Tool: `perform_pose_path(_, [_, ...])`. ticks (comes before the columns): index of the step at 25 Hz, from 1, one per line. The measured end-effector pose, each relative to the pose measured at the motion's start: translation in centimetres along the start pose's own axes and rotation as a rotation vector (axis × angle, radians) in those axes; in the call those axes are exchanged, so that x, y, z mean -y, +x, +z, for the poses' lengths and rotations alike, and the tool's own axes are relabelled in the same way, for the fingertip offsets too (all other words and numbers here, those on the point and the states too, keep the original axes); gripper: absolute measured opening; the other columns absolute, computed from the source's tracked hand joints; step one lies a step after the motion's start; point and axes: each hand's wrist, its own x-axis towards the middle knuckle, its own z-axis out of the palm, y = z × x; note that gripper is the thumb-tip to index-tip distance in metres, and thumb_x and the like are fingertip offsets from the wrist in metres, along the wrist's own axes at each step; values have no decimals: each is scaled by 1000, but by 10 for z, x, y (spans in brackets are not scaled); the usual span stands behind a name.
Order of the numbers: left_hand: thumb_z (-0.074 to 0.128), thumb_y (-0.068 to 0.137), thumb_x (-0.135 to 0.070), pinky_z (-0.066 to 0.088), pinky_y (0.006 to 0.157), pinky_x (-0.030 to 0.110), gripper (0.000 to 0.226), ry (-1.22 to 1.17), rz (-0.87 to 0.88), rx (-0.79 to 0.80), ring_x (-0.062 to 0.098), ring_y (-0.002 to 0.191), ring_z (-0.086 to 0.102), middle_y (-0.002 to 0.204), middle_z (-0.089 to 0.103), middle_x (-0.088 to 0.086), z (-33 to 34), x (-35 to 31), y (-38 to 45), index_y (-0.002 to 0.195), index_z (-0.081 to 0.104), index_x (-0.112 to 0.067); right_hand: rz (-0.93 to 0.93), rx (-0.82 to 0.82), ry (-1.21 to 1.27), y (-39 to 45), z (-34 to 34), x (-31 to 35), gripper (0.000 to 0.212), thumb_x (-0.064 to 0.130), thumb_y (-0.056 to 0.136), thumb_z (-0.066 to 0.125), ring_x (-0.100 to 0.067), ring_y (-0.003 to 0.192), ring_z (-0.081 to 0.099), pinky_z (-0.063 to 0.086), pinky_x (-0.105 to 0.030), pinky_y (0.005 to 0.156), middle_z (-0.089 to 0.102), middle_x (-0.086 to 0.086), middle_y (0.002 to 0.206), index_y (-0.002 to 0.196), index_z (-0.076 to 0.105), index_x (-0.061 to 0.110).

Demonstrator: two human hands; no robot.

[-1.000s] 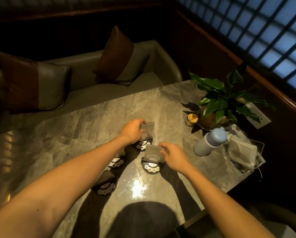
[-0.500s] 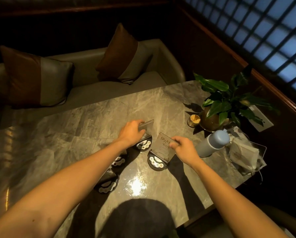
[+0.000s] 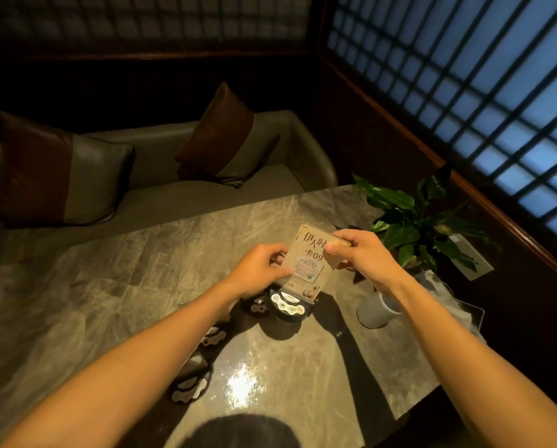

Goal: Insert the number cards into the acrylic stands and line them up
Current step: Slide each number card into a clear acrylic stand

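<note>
I hold one acrylic stand [image 3: 309, 260] between both hands, above the marble table [image 3: 141, 286]. A beige card printed "09" with a round code fills it, facing me. Its black round base [image 3: 290, 308] with white buttons hangs just over the tabletop. My left hand [image 3: 259, 270] pinches the stand's left edge and my right hand [image 3: 358, 253] grips its top right corner. Three more black-based stands run in a diagonal row under my left forearm: one [image 3: 257, 307] beside the held base, one [image 3: 214, 338] and the nearest one [image 3: 189, 387]. Their panels are mostly hidden.
A potted plant [image 3: 413, 227] stands at the table's right side. A pale blue bottle [image 3: 374, 311] lies under my right forearm, with a clear tray [image 3: 464, 313] behind it. A sofa [image 3: 206, 195] with two cushions runs along the far table edge.
My right hand lifted the stand off the table and tilted its card face toward me. My left hand let go of the farther stand and took the lifted one's left edge.
</note>
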Motion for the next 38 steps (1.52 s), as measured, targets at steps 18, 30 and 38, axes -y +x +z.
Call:
perform_pose_path(18, [69,92,-9,63,75,32,18,-221,-116,-401,15,94,74,97,77,-3,-12,-95,242,109,71,-14,-172,130,-26,250,-172,20,13,16,95,68,-11,96,74,62,-31,80,75,4,107,107,69,20])
perform_pose_path(30, [71,91,-16,60,87,33,18,-129,-215,-540,15,102,70,109,74,1,55,-51,465,109,73,-14,-112,38,-73,428,-261,-86,15,12,99,61,-18,98,72,60,-28,71,73,1,113,110,66,20])
perform_pose_path(38, [72,90,-13,58,94,36,22,-96,-365,-486,17,101,70,111,76,5,99,20,530,111,76,-8,-97,13,-82,468,-260,-165,23,11,100,60,-8,107,67,60,-28,87,71,11,113,115,69,25])
